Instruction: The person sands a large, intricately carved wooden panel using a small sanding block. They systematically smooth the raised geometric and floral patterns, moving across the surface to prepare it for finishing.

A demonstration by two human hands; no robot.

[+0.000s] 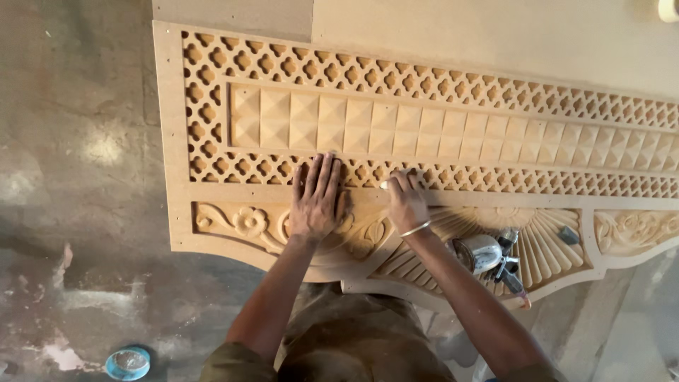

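Note:
A long carved wooden panel (424, 120) lies flat, with lattice cut-outs, a row of pyramid squares and floral and fan carvings along its near edge. My left hand (316, 198) rests flat on it, fingers spread over the lower lattice strip. My right hand (405, 201), a metal bangle on its wrist, has its fingers closed on a small pale piece (385, 185), pressed against the same lattice strip. What the piece is I cannot make out.
A metal spray gun (488, 256) lies on the fan carving to the right of my right arm. A small dark block (568, 235) sits further right. A blue round tin (128, 363) stands on the stained concrete floor (78, 177) at lower left.

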